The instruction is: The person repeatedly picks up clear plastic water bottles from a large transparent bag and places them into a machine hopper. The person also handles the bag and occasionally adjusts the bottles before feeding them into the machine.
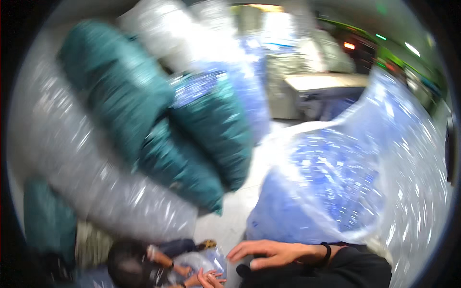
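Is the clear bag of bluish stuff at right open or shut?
Open: the clear bag gapes wide, its shiny bluish contents exposed.

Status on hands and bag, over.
Right hand open, near clear bag; left hand not visible. Bag open, bluish plastic inside. Co-worker close, lower left.

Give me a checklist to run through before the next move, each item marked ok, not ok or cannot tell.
1. Right hand free: ok; fingers extended, nothing visibly gripped.
2. Left hand placed: cannot tell; it is not plainly in view.
3. Large translucent bag open: ok; its mouth gapes, showing clear, bluish contents.
4. Right hand off that bag: cannot tell; the two meet in the picture, but contact is unclear.
5. Room from the co-worker: not ok, I'd judge; that person appears close at the lower left.
6. Green bags securely closed: cannot tell; the blur hides any ties.
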Available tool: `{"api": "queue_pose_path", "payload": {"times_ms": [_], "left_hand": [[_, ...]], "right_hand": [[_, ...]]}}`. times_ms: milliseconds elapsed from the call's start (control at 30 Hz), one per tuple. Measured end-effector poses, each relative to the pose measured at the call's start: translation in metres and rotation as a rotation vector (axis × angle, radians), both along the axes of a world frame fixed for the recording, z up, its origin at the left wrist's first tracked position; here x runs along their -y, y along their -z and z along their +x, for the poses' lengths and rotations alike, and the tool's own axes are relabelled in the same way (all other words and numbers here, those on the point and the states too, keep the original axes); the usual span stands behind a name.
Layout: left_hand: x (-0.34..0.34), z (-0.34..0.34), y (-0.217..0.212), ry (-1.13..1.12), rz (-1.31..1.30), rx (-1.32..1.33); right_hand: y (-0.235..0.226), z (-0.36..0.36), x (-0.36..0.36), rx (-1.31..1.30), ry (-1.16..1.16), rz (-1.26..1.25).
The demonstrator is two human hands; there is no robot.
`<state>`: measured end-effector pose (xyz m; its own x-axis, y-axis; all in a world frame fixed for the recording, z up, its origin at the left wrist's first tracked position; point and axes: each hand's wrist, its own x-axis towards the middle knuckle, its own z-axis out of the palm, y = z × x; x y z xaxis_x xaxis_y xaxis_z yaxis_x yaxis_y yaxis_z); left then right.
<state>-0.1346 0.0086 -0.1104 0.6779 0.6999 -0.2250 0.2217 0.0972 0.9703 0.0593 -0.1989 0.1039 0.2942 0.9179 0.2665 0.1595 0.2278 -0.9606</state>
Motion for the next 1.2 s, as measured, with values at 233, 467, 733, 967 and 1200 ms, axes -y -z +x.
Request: {"api": "queue_pose_path", "payload": {"times_ms": [233,467,733,967,1200], "left_hand": [[0.041,0.122,-0.121,0.671,0.75,0.746],[0.138,0.199,-0.264,1.195,0.985,1.201],[0.264,0.209,-0.274,1.34,1.279,0.798],[0.294,0.209,-0.247,1.538,1.245,0.514],[0.282,0.221,-0.229,1.497,0.975,0.566]], "right_hand": [[-0.066,-0.028,0.12,0.322,0.337,0.4],[-0.082,-0.086,0.218,0.532,1.486,-0.179],[-0.058,-0.098,0.257,0.519,1.905,-0.695],[-0.052,-0.088,0.259,0.428,2.008,-1.012],[-0.061,-0.076,0.264,0.502,1.999,-1.116]]}}
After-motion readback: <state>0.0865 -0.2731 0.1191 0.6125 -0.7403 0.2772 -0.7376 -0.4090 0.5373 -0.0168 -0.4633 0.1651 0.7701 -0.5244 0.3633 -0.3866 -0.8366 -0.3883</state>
